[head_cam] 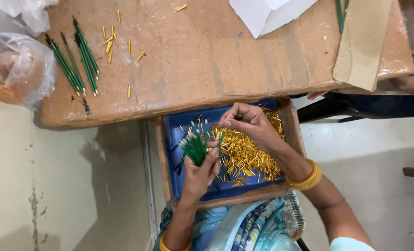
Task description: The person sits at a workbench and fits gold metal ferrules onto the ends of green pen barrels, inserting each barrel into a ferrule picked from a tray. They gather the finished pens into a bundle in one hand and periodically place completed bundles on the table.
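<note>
Bundle of thin green plastic sticks, fanned at the top, was clenched in the left hand, the grip closed around the lower ends over the blue plastic tray. One loose green stick stood just beside the bundle, its upper end near the right hand. The right hand's grip was pinched shut, fingertips drawn together above the tray; whether a small piece lay between them could not be told.

Heap of short golden metal tubes filled the right part of the tray, which sat in a wooden box frame on the person's lap, under the counter edge.

Handling, as a judgement: sticks light, stiff, slim and likely slippery in a bunch, so best held low and firmly, leaving the tips free; tubes tiny, light and prone to rolling, best taken singly between fingertips.

Brown tape-covered cardboard counter carried a row of finished green sticks near its left edge, scattered golden tubes beside them, white paper at the far edge and a corrugated cardboard strip at the right. Clear plastic bag lay off the left end.
</note>
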